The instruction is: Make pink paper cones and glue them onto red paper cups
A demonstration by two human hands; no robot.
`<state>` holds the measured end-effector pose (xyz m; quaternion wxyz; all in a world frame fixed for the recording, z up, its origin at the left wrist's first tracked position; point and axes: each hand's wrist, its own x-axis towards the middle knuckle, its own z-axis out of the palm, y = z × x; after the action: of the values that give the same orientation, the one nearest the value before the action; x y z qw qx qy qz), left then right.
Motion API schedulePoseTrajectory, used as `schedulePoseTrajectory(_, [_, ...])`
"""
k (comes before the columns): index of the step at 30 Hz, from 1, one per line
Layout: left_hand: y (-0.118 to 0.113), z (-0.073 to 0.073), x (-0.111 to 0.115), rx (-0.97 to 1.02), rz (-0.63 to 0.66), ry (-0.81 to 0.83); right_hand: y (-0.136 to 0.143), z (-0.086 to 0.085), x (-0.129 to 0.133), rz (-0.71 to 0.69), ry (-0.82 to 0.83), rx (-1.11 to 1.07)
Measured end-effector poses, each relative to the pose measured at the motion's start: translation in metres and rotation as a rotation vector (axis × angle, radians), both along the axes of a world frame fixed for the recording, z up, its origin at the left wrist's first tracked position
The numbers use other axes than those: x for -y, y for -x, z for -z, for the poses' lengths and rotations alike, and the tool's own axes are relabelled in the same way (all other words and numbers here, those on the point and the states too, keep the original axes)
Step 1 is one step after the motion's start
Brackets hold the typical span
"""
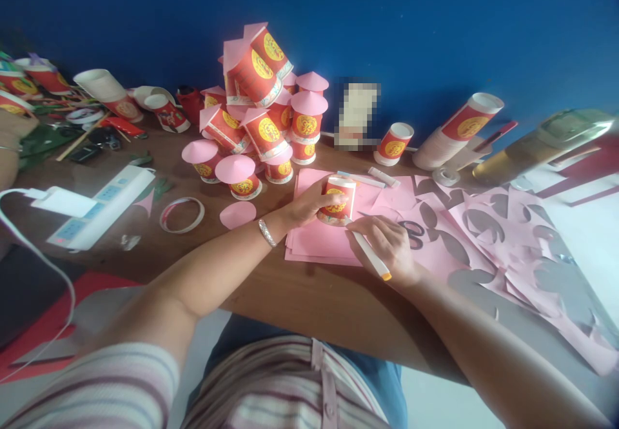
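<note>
My left hand (312,204) is wrapped round a red paper cup (340,200) with a yellow round emblem, held above a stack of pink paper (309,243). A white rectangle marks the cup's right side. In my right hand (389,243) is a white marker (368,255) with an orange end, its tip close to the cup's lower edge; whether it touches I cannot tell. Black-handled scissors (412,234) lie partly hidden beyond my right hand. Left of the stack rests a pink paper circle (238,215).
Several cups with pink cone tops (258,126) are piled by the blue wall. Cut pink scraps (483,229) cover the right side, near stacked cups (457,129) and a bottle (541,145). A power strip (104,206) and tape roll (182,215) lie left.
</note>
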<state>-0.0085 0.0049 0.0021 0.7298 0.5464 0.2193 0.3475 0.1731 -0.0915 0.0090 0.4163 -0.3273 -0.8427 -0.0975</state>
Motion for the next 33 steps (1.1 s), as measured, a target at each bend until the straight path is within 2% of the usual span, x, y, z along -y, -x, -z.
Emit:
schedulePoseTrajectory(10, [-0.0006,0.0016,-0.0007,0.012,0.005,0.023,0.0011,0.0002,0.0001,0.016,0.004,0.005])
schedulePoseTrajectory(19, [0.0001,-0.0034,0.0021,-0.010,-0.004,0.003,0.0016,-0.0001,0.0015,0.007,0.008,0.006])
schedulePoseTrajectory(27, [0.0003,0.0004,0.0010,-0.003,-0.015,0.010,0.0027,-0.0007,0.0022,0.010,0.008,0.010])
schedulePoseTrajectory(33, [-0.0004,0.0003,0.0008,0.022,0.002,0.002,0.0030,0.0009,0.0046,-0.038,0.037,0.045])
